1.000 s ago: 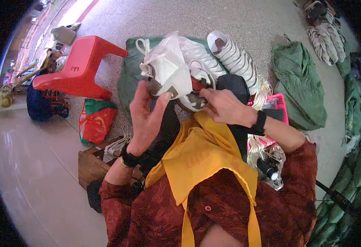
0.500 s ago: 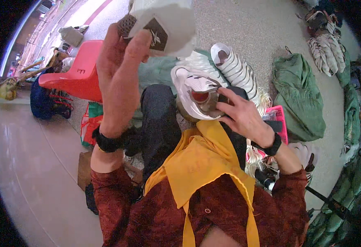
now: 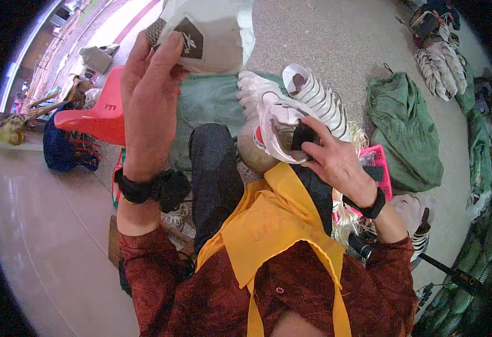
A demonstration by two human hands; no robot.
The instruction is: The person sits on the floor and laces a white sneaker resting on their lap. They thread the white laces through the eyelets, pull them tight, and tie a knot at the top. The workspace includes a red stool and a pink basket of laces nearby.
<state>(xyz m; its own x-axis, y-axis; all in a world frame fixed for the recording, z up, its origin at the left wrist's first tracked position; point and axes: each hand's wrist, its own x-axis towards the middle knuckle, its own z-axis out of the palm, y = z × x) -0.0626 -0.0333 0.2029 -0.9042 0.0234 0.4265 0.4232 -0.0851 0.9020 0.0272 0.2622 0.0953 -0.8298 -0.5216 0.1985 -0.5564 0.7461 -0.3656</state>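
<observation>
Raised at the upper left, my left hand [image 3: 155, 92] is closed on a pale, partly see-through sheet [image 3: 221, 42]. Under its thumb lies a dark angular patch [image 3: 191, 40] with a white mark; a small patterned piece pokes out by the fingertips. My right hand [image 3: 338, 160] grips a white shoe [image 3: 277, 121] at its opening, the fingers on the dark inner edge. The shoe rests over my lap, tilted, with a red area showing inside. A rounded beige object [image 3: 251, 150] is partly hidden below it.
Nested rows of white shoe uppers [image 3: 324, 106] lie beyond my knees on green cloth [image 3: 204, 109]. A red plastic chair [image 3: 97, 118] stands left. Right are a pink basket [image 3: 382, 168], a green sack [image 3: 406, 132] and a bundle of pale pieces [image 3: 442, 70].
My left hand has shifted slightly left with the sheet. The shoe has turned in my right hand, and more of its dark inner edge shows by the fingers.
</observation>
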